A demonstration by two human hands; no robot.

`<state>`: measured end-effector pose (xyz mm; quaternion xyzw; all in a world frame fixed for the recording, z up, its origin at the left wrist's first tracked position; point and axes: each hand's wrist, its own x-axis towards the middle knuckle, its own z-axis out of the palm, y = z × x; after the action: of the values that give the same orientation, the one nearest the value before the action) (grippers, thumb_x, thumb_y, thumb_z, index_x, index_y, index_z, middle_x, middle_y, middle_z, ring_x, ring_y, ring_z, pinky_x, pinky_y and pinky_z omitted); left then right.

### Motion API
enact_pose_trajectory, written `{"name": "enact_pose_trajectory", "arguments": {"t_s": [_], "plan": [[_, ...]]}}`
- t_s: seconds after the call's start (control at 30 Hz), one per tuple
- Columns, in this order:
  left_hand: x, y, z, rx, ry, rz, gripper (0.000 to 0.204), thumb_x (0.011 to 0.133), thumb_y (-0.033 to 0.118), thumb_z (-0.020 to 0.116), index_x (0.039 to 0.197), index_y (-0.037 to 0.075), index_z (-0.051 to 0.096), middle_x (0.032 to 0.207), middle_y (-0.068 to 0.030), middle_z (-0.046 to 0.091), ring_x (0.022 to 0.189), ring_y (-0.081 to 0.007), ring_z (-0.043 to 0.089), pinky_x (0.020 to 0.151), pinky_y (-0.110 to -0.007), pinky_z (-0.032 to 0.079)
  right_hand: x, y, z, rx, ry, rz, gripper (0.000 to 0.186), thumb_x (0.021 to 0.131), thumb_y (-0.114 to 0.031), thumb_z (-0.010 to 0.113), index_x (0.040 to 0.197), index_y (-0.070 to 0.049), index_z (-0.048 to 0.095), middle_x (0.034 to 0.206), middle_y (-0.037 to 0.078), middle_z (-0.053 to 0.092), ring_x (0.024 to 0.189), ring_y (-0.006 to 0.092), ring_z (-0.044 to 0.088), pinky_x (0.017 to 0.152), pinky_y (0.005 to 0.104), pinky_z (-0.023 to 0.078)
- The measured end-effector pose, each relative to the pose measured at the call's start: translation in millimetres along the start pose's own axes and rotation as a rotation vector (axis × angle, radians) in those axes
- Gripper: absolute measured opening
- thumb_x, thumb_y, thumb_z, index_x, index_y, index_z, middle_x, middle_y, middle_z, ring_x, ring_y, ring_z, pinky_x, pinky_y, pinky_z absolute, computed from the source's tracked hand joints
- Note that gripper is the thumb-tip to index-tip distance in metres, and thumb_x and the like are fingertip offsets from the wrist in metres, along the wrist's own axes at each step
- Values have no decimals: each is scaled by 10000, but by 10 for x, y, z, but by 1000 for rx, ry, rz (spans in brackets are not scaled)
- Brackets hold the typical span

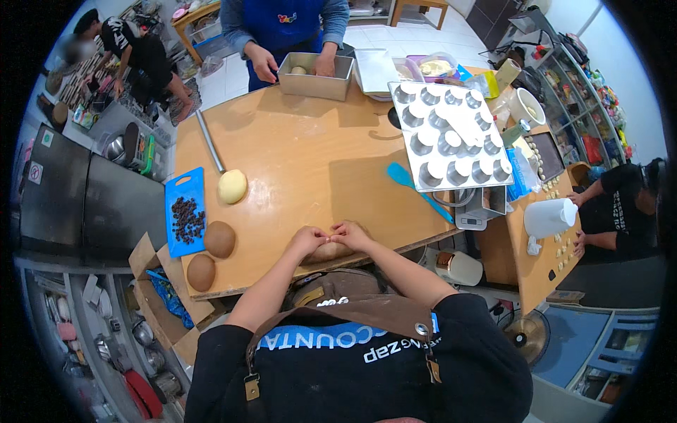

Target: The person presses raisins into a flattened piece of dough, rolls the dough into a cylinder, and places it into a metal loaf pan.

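My left hand (308, 240) and my right hand (352, 236) meet at the near edge of the wooden table (268, 162), fingertips pinched on the top of a piece of brown dough (326, 254). The dough lies partly hidden under my fingers. To the left sit two round brown dough balls (219, 239), one nearer the edge, and a blue board (185, 243) with dark chips on it. Beyond them a pale yellow dough ball (232, 186) lies by a metal rolling pin (210, 139). A blue spatula (399, 174) is farther right.
A muffin tray (443, 181) rests over a scale (471, 222). At the far edge a co-worker's hands (262, 63) are at a metal loaf pan (314, 84). Another person (127, 46) is back left; one (620, 204) works at a side table with a white jug (546, 218).
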<state>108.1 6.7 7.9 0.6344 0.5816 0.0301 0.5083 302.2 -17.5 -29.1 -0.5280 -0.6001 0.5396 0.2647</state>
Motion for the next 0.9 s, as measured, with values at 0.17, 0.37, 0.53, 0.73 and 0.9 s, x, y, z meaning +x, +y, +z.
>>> {"name": "enact_pose_trajectory", "arguments": {"t_s": [0.17,0.37,0.53,0.73,0.9], "plan": [[-178,85,-46,58,157,90,270,772,368,722,934,152,736,881,-90,699,813,-223,664,741,-345,515,15,-5,-12,-118,-74,210,226,881,-231,650,879,-9,690,976,99,662,850,148,603,774,301,485],[-216,-86,-81,128,14,-54,335,823,473,619,931,175,729,949,-81,689,929,-255,642,820,-388,492,6,-121,2,174,14,132,173,810,-192,719,820,-21,694,896,87,673,879,152,599,750,301,484],[-176,-138,16,174,212,54,337,826,467,619,931,167,729,944,-94,692,885,-275,650,800,-383,501,80,-114,68,-334,27,37,173,784,-205,730,807,-35,704,944,101,667,887,241,611,791,336,488],[-367,-310,33,-40,252,141,332,819,438,636,942,142,724,888,-109,692,836,-271,656,744,-381,500,16,-223,28,-187,181,67,199,810,-248,686,844,-55,724,910,78,683,894,229,620,791,344,480],[-314,-467,160,-173,353,69,307,812,398,660,912,114,719,822,-114,685,801,-248,657,718,-361,496,72,-617,123,-548,-123,82,236,828,-366,658,897,-154,736,905,48,700,903,213,634,811,368,452]]}}
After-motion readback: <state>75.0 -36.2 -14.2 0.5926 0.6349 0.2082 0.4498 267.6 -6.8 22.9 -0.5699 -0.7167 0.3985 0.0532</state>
